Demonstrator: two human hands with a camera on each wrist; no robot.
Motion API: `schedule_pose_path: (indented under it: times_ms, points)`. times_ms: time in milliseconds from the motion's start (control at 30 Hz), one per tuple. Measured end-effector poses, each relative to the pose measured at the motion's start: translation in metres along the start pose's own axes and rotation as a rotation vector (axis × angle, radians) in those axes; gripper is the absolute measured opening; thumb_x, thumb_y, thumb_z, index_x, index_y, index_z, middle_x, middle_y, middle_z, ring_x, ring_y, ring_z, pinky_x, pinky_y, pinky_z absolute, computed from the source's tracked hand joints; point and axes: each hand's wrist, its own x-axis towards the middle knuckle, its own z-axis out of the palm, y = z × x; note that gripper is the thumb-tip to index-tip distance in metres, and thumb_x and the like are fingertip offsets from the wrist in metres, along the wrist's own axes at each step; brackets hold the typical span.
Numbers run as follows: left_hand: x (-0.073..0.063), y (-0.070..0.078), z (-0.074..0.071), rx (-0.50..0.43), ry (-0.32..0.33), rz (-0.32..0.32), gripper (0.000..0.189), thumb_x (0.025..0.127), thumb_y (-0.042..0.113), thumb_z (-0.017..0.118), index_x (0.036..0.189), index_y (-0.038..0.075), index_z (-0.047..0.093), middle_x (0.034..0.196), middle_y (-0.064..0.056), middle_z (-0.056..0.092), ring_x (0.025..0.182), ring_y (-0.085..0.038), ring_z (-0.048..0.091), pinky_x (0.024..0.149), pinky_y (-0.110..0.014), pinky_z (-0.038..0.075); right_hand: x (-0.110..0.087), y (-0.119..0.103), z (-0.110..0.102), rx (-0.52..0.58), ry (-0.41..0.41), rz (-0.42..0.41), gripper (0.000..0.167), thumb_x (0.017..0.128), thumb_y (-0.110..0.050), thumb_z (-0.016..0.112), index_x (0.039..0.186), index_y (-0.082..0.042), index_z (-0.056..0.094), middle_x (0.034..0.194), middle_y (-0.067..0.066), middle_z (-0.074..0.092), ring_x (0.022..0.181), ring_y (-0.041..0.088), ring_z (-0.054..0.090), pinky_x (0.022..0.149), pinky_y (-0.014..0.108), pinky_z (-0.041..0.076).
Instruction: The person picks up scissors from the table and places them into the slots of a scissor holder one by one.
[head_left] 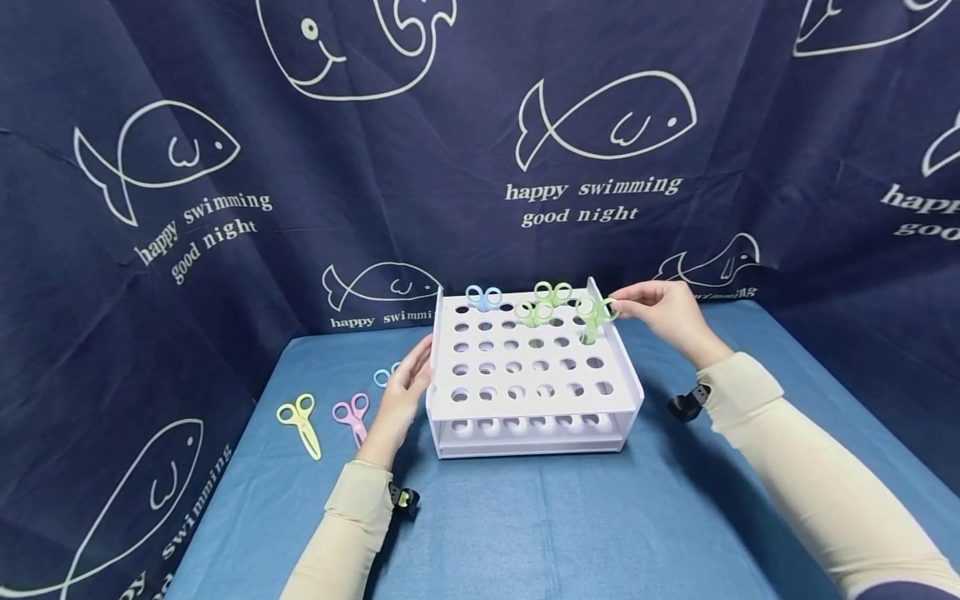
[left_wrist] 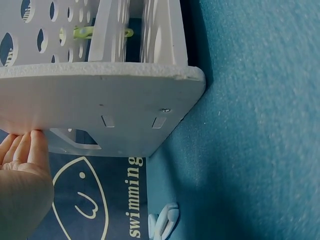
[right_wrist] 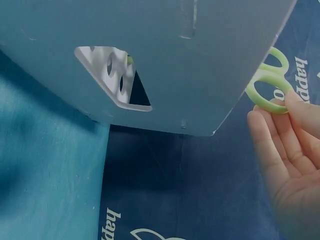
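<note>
A white rack (head_left: 525, 404) with rows of round holes stands on the table. My right hand (head_left: 667, 317) pinches one handle loop of a pair of green scissors (head_left: 592, 321) at the rack's right side; in the right wrist view the thumb and fingers meet on that green loop (right_wrist: 272, 106). The scissors' lower end is at a hole in the right column. Against the rack's left side wall (left_wrist: 100, 100), my left hand (head_left: 405, 387) rests with fairly straight fingers. Two other green scissors (head_left: 553, 293) and blue scissors (head_left: 483, 297) stand in the back rows.
Left of the rack lie yellow scissors (head_left: 302, 425), pink scissors (head_left: 352, 412) and blue scissors (head_left: 383, 377), the last partly hidden by my left hand. A dark blue cloth (head_left: 420, 208) with fish drawings hangs behind the blue table (head_left: 525, 525).
</note>
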Motion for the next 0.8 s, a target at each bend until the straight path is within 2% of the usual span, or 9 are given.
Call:
schedule_pose_path:
  times_ms: [167, 400, 667, 800]
  points:
    - [-0.0007, 0.0007, 0.0002, 0.009, 0.004, -0.005, 0.052, 0.101, 0.016, 0.049, 0.15, 0.009, 0.034, 0.155, -0.012, 0.036, 0.144, -0.023, 0.034, 0.112, -0.015, 0.031, -0.0014, 0.0026, 0.0039, -0.064, 0.012, -0.03, 0.026, 0.083, -0.022, 0.077, 0.098, -0.002, 0.076, 0.078, 0.002, 0.076, 0.068, -0.003, 0.067, 0.064, 0.01, 0.05]
    - [0.0008, 0.0004, -0.0003, 0.015, 0.006, -0.014, 0.052, 0.101, 0.015, 0.049, 0.151, 0.009, 0.034, 0.155, -0.011, 0.036, 0.144, -0.023, 0.033, 0.116, -0.024, 0.029, -0.0025, 0.0028, 0.0068, -0.154, 0.036, -0.057, 0.02, 0.083, -0.022, 0.077, 0.095, -0.007, 0.078, 0.079, 0.0, 0.075, 0.068, -0.007, 0.059, 0.062, 0.012, 0.046]
    - [-0.0004, 0.0016, 0.0011, 0.01, 0.011, -0.019, 0.051, 0.101, 0.013, 0.047, 0.15, 0.009, 0.034, 0.155, -0.011, 0.036, 0.144, -0.022, 0.034, 0.116, -0.022, 0.028, -0.0063, 0.0006, 0.0092, -0.158, 0.003, -0.126, 0.021, 0.083, -0.015, 0.076, 0.101, -0.005, 0.076, 0.092, 0.015, 0.075, 0.067, -0.009, 0.06, 0.061, 0.009, 0.046]
    - [-0.0004, 0.0018, 0.0013, 0.004, 0.007, -0.012, 0.051, 0.101, 0.012, 0.047, 0.15, 0.008, 0.034, 0.155, -0.012, 0.036, 0.144, -0.022, 0.033, 0.115, -0.019, 0.029, -0.0072, -0.0007, 0.0097, -0.189, 0.019, -0.185, 0.017, 0.082, -0.012, 0.077, 0.098, -0.005, 0.077, 0.093, 0.016, 0.075, 0.066, -0.011, 0.058, 0.058, 0.008, 0.046]
